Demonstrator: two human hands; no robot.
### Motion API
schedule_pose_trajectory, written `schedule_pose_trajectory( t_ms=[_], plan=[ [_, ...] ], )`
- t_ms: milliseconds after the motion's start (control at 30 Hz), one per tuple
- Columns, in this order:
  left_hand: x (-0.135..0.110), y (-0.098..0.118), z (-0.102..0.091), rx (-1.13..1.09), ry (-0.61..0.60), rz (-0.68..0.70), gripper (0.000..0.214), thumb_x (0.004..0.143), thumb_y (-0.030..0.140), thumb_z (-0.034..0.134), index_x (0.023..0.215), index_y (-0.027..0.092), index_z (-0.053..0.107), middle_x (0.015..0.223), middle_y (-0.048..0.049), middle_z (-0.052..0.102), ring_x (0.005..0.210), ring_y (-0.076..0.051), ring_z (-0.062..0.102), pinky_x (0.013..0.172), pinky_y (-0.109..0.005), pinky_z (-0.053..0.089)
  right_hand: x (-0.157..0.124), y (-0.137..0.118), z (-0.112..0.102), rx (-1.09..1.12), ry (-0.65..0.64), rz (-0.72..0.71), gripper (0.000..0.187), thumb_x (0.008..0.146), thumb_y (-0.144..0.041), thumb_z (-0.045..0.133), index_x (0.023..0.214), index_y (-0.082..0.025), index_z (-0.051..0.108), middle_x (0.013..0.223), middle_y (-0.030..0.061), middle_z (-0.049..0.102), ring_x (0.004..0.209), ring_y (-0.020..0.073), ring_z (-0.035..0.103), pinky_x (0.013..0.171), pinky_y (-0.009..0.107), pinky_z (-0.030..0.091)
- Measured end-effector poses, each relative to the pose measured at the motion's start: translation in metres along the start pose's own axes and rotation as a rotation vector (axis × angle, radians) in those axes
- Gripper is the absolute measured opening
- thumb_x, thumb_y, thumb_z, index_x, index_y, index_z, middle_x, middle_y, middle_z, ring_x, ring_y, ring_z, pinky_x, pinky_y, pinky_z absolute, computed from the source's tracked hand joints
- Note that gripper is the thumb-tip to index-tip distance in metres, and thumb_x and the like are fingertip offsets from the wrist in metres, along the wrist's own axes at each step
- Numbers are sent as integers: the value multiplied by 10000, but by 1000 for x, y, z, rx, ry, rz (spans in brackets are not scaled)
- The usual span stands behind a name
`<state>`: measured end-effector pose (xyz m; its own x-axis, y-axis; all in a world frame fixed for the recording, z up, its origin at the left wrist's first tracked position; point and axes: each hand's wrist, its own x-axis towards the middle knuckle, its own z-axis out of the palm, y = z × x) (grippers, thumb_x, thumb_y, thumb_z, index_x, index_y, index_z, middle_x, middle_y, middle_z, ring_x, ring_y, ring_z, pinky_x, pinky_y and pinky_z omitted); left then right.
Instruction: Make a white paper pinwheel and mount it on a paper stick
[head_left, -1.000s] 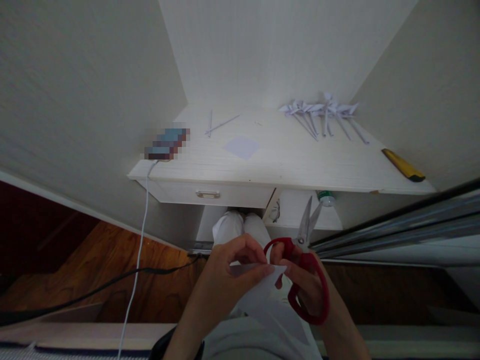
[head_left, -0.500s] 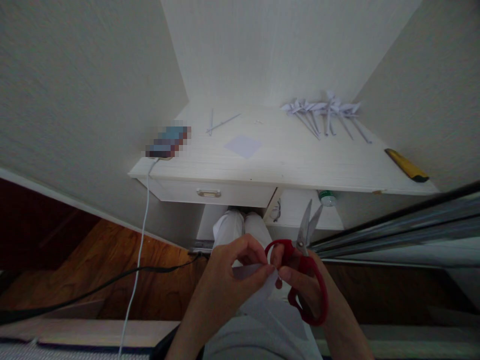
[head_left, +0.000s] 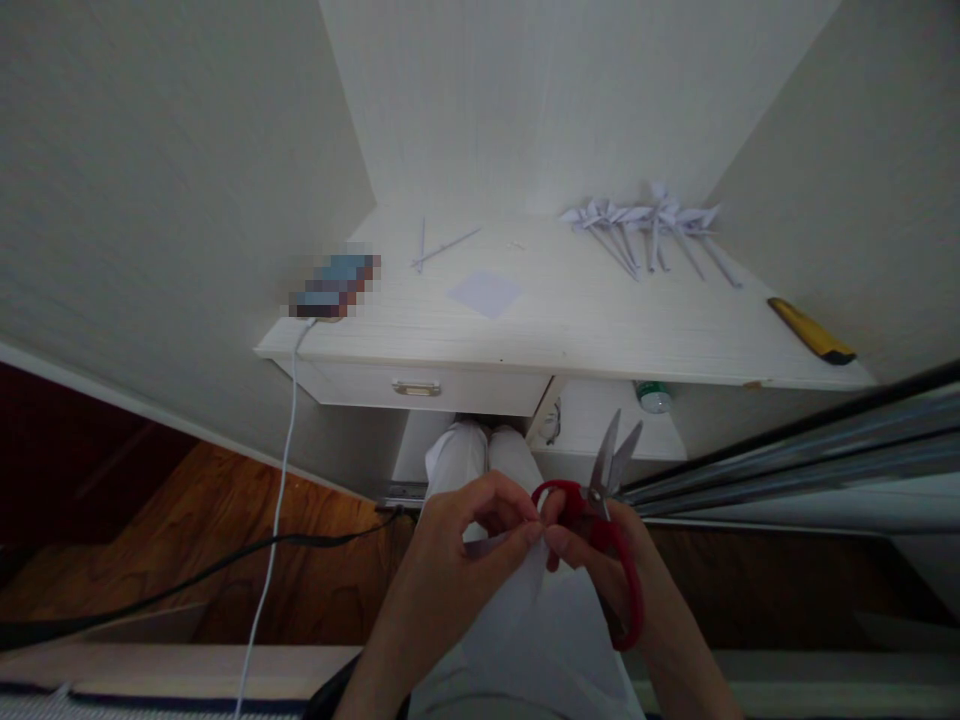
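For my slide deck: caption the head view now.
Left hand and right hand pinch white paper; red scissors in the right, desk ahead.

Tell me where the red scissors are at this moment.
In the head view, the red scissors sit low, right of centre, held in the right hand with blades pointing up toward the desk, beside the left hand pinching a white paper.

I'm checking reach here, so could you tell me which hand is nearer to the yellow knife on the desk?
Right. The right hand, holding the scissors, is below and left of the knife; the left hand, pinching the paper, lies further left.
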<state>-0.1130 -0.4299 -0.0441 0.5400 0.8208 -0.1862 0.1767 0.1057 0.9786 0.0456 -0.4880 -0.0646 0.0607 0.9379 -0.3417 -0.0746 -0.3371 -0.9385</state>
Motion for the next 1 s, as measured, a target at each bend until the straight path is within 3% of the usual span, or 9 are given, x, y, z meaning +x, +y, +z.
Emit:
schedule_pose_trajectory(
  t_ms=[433, 667, 767, 867, 1000],
  plan=[
    [2, -4, -4, 26, -10, 8, 41, 822, 222, 652, 793, 195, 664, 731, 19, 679, 682, -117, 601, 643, -205, 464, 5, 0, 1, -106, 41, -94, 248, 808, -391, 668, 718, -181, 573, 600, -41, 501, 496, 84, 429, 478, 202, 349],
    [4, -4, -5, 4, 25, -11, 41, 789, 187, 656, 756, 192, 680, 731, 9, 692, 698, -137, 619, 667, -225, 480, 7, -3, 1, -36, 55, -168, 273, 866, -424, 616, 728, -189, 593, 617, -20, 560, 551, 114, 523, 549, 223, 428],
    [5, -4, -5, -23, 39, -28, 53, 784, 213, 673, 736, 190, 676, 716, 10, 685, 683, -134, 610, 645, -221, 473, 8, -6, 1, -14, 48, -179, 253, 817, -417, 683, 739, -188, 610, 630, -24, 553, 551, 109, 506, 521, 211, 407],
    [6, -4, -5, -47, 47, -31, 66, 785, 235, 686, 734, 193, 681, 709, 14, 679, 681, -130, 603, 639, -215, 462, 8, -7, 3, -7, 56, -103, 248, 721, -357, 785, 739, -190, 603, 650, -41, 541, 512, 87, 447, 472, 195, 369],
    [7, -6, -6, -66, 44, -37, 57, 792, 228, 683, 744, 198, 685, 719, 14, 680, 699, -135, 609, 664, -224, 466, 9, -5, 6, 24, 52, -64, 246, 705, -324, 802, 740, -190, 599, 696, -32, 562, 580, 104, 493, 534, 202, 411]
  ],
)
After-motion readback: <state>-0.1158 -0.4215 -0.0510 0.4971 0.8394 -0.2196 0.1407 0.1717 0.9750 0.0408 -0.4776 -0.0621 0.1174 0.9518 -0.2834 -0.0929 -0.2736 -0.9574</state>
